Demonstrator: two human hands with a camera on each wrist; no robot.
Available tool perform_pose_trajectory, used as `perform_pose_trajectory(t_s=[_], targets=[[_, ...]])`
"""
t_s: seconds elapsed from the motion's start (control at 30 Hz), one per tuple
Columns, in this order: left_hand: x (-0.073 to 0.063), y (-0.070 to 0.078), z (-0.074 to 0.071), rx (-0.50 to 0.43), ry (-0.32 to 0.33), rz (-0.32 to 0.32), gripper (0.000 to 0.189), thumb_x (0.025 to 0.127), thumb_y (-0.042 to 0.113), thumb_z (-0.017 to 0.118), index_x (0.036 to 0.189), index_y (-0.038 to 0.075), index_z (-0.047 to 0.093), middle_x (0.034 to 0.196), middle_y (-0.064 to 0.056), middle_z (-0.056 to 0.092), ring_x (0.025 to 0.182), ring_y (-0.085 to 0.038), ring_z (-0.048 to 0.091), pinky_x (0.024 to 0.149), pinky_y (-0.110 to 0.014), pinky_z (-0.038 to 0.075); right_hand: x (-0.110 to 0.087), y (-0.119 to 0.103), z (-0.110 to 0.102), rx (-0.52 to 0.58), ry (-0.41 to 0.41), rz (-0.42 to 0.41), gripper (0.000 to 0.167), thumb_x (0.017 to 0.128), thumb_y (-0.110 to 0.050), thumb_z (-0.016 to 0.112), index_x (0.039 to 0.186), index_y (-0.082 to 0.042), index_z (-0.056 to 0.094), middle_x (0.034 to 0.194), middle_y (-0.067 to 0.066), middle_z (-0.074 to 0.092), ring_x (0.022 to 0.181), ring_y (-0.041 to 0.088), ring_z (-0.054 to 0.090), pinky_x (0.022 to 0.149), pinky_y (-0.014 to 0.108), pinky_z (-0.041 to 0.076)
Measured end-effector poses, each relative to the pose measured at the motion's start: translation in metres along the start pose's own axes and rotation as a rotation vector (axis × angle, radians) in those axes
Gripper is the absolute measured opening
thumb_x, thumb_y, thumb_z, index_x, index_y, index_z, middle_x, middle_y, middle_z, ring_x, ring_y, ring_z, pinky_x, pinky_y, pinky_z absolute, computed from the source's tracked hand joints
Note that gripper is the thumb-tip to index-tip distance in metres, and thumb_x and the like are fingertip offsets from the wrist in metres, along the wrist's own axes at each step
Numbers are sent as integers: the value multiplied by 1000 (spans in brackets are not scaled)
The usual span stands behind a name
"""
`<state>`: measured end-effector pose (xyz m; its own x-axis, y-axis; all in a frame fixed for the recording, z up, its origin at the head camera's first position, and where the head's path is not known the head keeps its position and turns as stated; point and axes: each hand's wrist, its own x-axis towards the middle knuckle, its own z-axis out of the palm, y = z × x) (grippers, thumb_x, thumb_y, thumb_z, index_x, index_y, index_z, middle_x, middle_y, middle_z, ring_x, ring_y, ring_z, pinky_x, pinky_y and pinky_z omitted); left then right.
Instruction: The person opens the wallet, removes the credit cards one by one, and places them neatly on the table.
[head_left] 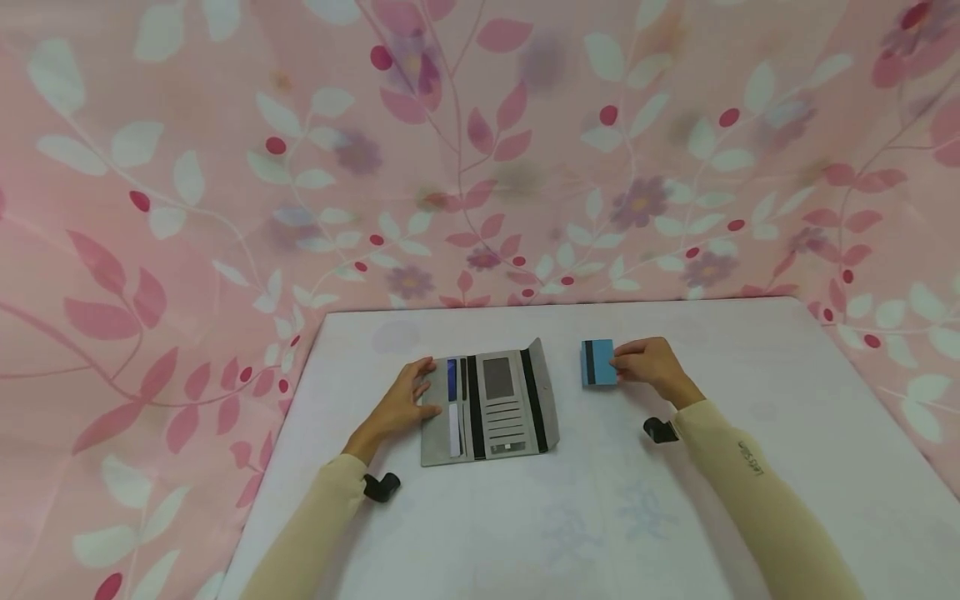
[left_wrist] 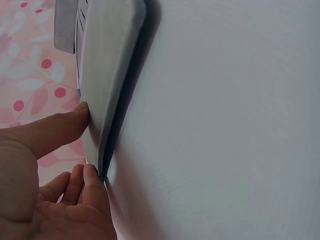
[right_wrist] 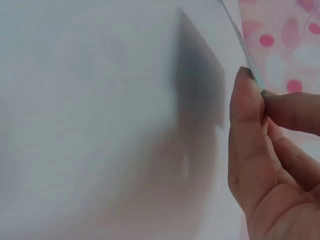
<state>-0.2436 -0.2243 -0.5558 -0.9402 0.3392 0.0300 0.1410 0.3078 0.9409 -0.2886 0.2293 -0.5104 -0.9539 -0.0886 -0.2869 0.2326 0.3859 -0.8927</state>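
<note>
A grey wallet (head_left: 491, 402) lies spread open on the white table (head_left: 615, 517), with card slots and a blue card tucked in its left side. My left hand (head_left: 405, 400) rests on the wallet's left edge, fingers fairly straight; in the left wrist view the fingertips (left_wrist: 87, 175) touch the wallet's edge (left_wrist: 102, 85). My right hand (head_left: 645, 367) pinches a blue card (head_left: 597, 362) with a black stripe, held just above the table to the wallet's right. In the right wrist view the card (right_wrist: 240, 40) shows edge-on between thumb and finger, casting a shadow.
A pink floral cloth (head_left: 480, 150) hangs behind and around the table. The table's far edge runs just beyond the wallet and card. Small black wrist cameras (head_left: 381, 486) sit at both wrists.
</note>
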Motion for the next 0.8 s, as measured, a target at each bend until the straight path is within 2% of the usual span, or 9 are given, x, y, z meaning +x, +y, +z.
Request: perform_pose_trajectory(t_s=[0.23,0.27,0.43,0.57,0.8], targets=[[-1,3,1,49,1,-32,97,73,-17,74,151,-3,19,149,-20,27,142,-32,26,116,-36,32,0,16,-19,-37,32,14,35,91,-7,67,117,15,60,94,14,69,72,17,69,70,29,63],[-2,8,1,44,-2,-35,97,73,-17,74,151,-3,19,149,-21,27,142,-33,25,116,-37,31,0,17,-19,-49,39,14,35,91,-7,67,117,15,60,93,14,69,72,17,69,70,29,63],[-2,8,0,35,-10,-22,96,74,-17,74,151,-3,18,149,-23,26,142,-35,24,117,-40,30,2,21,-15,-93,87,16,35,87,-10,72,113,12,64,90,13,71,69,16,69,65,27,62],[0,4,1,54,-6,-53,97,74,-16,75,152,0,20,150,-18,27,142,-30,26,115,-32,33,4,23,-12,-161,123,12,37,84,-14,77,111,9,67,86,11,72,66,14,68,63,26,62],[-1,5,1,39,-5,-44,98,73,-18,74,152,-1,19,150,-19,27,142,-32,26,115,-35,33,0,16,-5,-377,170,-66,40,77,-22,83,100,7,70,73,10,71,58,16,68,78,44,60]])
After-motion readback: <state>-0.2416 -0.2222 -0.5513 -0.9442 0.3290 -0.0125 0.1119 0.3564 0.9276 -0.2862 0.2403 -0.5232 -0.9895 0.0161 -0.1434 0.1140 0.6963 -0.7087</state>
